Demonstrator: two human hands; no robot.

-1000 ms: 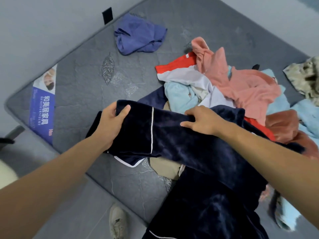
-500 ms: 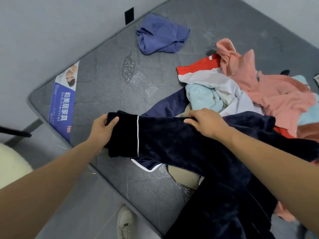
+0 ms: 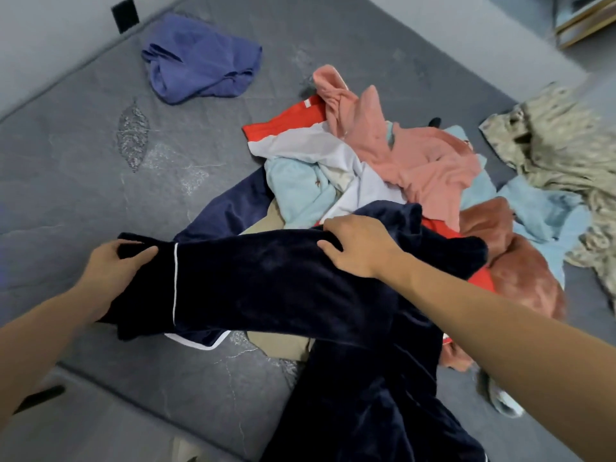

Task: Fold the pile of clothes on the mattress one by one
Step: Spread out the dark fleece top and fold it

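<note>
**Navy sleeve being drawn out flat across the mattress edge**

The left hand [image 3: 115,271] is pinching the cuff end of the navy velvet garment [image 3: 266,281], thumb on top and fingers curled under the fabric, and compared with a second ago it is sitting lower and further out from the right hand, so the sleeve between them is now lying longer and flatter. Its white piping [image 3: 174,281] is running straight just beside the left hand (a fair sign the cloth is taut). The right hand [image 3: 358,245] is gripping the same garment near the shoulder, fingers hooked over its top edge. Beyond the right hand the pile of clothes [image 3: 400,168] is still lying jumbled on the grey mattress [image 3: 83,168], and far past the left hand a purple-blue garment [image 3: 200,58] is lying apart. Judging by this, folding is only beginning: this piece is being straightened first.
</note>
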